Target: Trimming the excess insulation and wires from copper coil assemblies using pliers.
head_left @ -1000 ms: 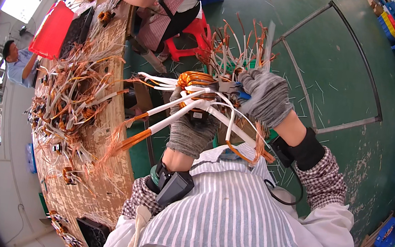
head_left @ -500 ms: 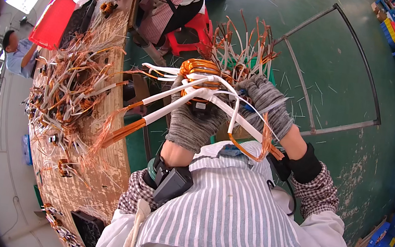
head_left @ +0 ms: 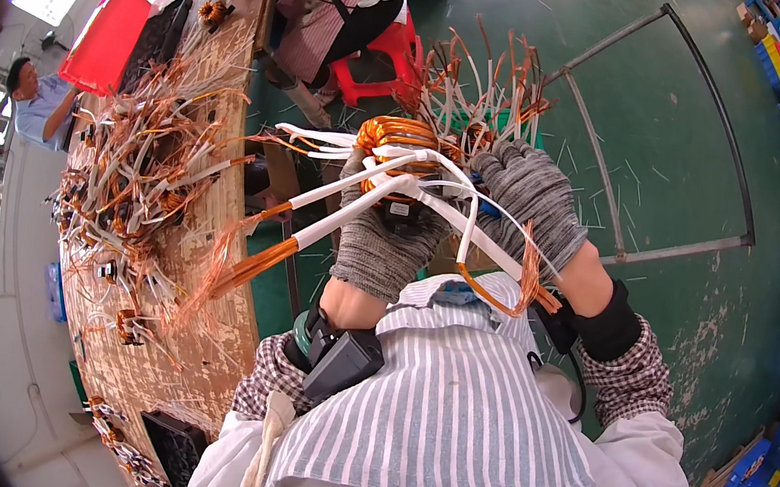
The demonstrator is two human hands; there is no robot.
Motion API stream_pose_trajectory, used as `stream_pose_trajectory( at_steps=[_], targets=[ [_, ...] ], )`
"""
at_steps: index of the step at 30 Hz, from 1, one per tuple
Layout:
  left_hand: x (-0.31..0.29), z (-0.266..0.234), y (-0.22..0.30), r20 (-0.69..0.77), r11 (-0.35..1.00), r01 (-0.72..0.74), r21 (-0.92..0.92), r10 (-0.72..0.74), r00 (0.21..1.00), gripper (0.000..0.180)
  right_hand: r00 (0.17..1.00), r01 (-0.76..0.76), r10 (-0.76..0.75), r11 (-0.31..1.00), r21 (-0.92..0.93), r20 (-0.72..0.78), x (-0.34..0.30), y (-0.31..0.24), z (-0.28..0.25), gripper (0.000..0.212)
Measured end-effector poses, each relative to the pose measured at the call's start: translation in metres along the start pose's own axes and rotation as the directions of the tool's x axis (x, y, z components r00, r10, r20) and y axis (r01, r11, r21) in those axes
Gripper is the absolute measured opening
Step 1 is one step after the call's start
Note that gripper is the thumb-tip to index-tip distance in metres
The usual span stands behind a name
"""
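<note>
My left hand (head_left: 379, 252), in a grey knit glove, grips a ring-shaped copper wire coil (head_left: 397, 135) with a dark base below it. Several white-sleeved leads (head_left: 339, 218) spread from the coil to both sides, ending in frayed bare copper strands (head_left: 252, 264). My right hand (head_left: 533, 202), gloved alike, is closed just right of the coil, its fingers curled. A bit of blue (head_left: 490, 208) shows at its palm, but what it holds is mostly hidden. One thin white lead (head_left: 512, 223) curves in front of that hand.
On the left stands a worn wooden bench (head_left: 216, 344) with a heap of similar coils (head_left: 141, 169) and a red bin (head_left: 105, 39). More wired coils (head_left: 480, 97) stand ahead. A co-worker sits near a red stool (head_left: 384, 73); another person is far left. A metal frame (head_left: 716, 85) lies right.
My right hand has shifted slightly, and the pale strip seen beside its fingers no longer shows. The coil stays in my left hand, its leads moved a little.
</note>
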State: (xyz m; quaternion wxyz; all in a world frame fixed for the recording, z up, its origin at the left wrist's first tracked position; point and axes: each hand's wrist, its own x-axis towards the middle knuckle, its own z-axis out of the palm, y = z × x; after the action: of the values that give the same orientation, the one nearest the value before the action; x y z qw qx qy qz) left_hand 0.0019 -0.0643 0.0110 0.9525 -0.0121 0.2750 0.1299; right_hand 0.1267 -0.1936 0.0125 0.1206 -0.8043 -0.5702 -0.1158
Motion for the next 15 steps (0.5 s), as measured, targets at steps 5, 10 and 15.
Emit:
stream_pose_trajectory(
  at_steps=[5,10,15],
  targets=[
    [0.004,-0.002,-0.004,-0.011,1.0,-0.016,-0.014,0.016,1.0,0.05,0.976,-0.079,0.066,0.995,0.057,0.207,-0.001,-0.004,-0.01,0.035],
    [0.007,-0.012,-0.003,0.018,0.999,-0.027,-0.028,0.028,0.999,0.048,0.973,-0.13,0.101,0.983,0.132,0.21,-0.007,-0.002,-0.006,0.032],
    [0.017,-0.014,-0.009,0.126,0.948,-0.174,0.266,0.144,0.981,0.046,0.981,-0.181,0.144,0.916,0.357,0.129,-0.021,0.002,0.019,0.029]
  ],
)
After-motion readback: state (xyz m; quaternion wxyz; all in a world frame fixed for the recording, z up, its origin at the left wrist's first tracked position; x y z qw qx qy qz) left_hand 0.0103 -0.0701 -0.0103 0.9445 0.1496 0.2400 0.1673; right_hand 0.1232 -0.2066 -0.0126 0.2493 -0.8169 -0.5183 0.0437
